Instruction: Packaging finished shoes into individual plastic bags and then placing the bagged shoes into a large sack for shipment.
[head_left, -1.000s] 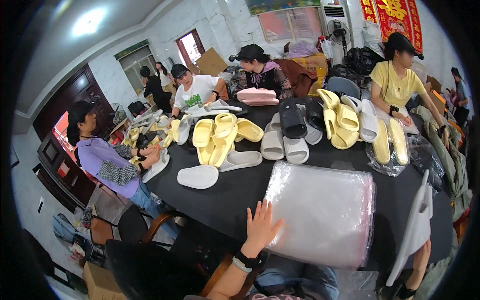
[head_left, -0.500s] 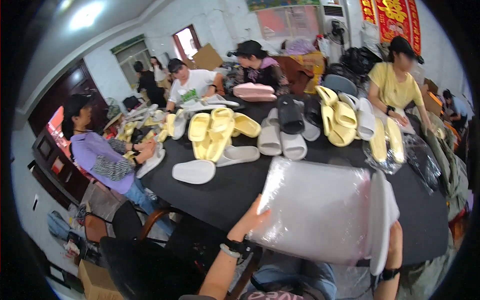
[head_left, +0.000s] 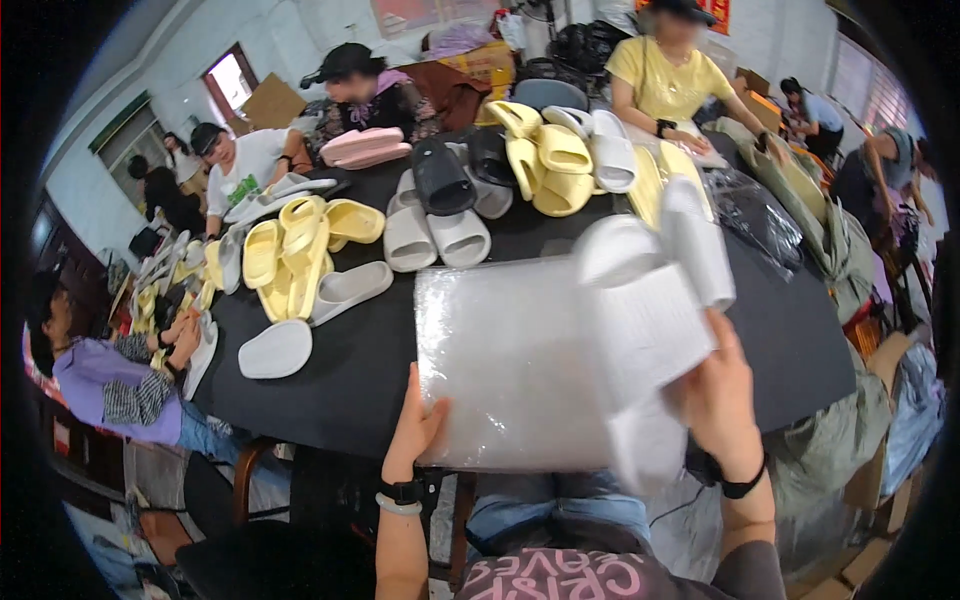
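Note:
My left hand point(head_left: 418, 425) is closed on the left edge of a clear plastic bag point(head_left: 500, 370), its thumb lying over the top. The bag is held flat above the near side of the black table. On the right, my right hand point(head_left: 722, 395) grips a pair of white slide slippers point(head_left: 640, 325), slightly smeared by motion. One slipper shows its broad ribbed strap; the other, a white slipper point(head_left: 698, 245), stands beyond it at a tilt. They cover the bag's right side, so I cannot tell whether they touch it or lie inside. Some right fingers are hidden behind the slippers.
On the black table point(head_left: 370, 405) lie yellow slippers point(head_left: 300, 255), grey slippers point(head_left: 440, 235), a black slipper point(head_left: 442, 178), pink slippers point(head_left: 365, 148) and a pale sole-up slipper point(head_left: 275, 350). Several people sit or stand around it. Crumpled clear plastic point(head_left: 755, 220) lies at the right.
My view has swung to the right. The white slippers, before seen edge-on beside the bag, are now turned with a strap showing and overlap the bag's right side.

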